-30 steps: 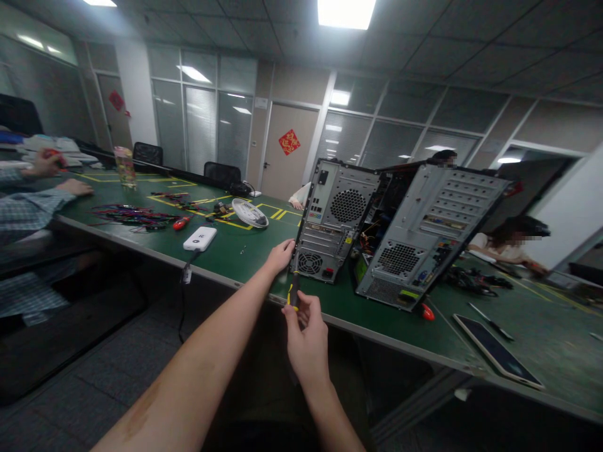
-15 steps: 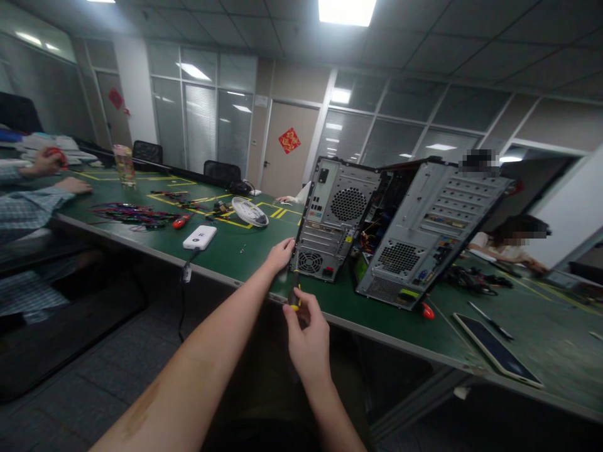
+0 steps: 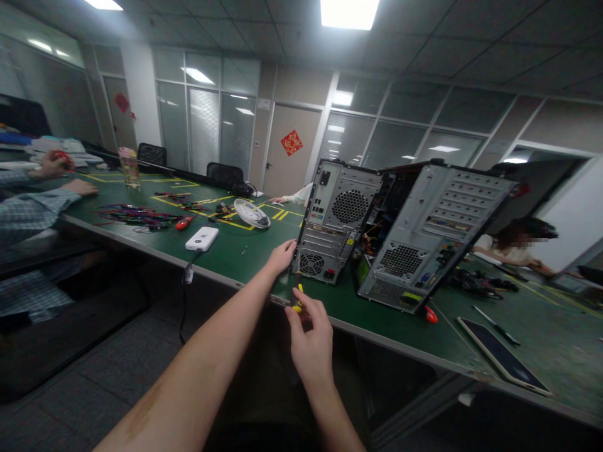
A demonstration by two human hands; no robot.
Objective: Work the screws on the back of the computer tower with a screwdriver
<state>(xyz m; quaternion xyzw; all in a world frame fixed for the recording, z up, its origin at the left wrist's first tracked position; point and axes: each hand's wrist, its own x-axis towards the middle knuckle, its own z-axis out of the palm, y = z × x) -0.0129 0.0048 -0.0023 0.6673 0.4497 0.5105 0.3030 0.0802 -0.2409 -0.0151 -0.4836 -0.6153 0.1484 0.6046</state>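
My left hand (image 3: 283,254) presses against the left side of a grey computer tower (image 3: 336,213), its fingertips hidden at the case's edge. In my right hand (image 3: 311,333) is a screwdriver (image 3: 296,308) with a black and yellow handle, pinched between thumb and fingers. The tool points up at the tower's lower left corner; its tip is too blurred to tell whether it touches. A second, larger computer tower (image 3: 424,245) stands tilted in view just to the right, with wires showing in the gap between the two.
On the green table (image 3: 226,260) lie a white power bank (image 3: 201,238) with a cable, a red-handled tool (image 3: 183,223), bundled wires (image 3: 136,216) and a white oval grille (image 3: 252,213). A tablet (image 3: 502,355) and pen (image 3: 497,325) lie right. Other people sit left, behind and right.
The view has shifted slightly. My right hand has turned a little on the screwdriver handle and sits slightly farther from the tower. My left hand stays against the case.
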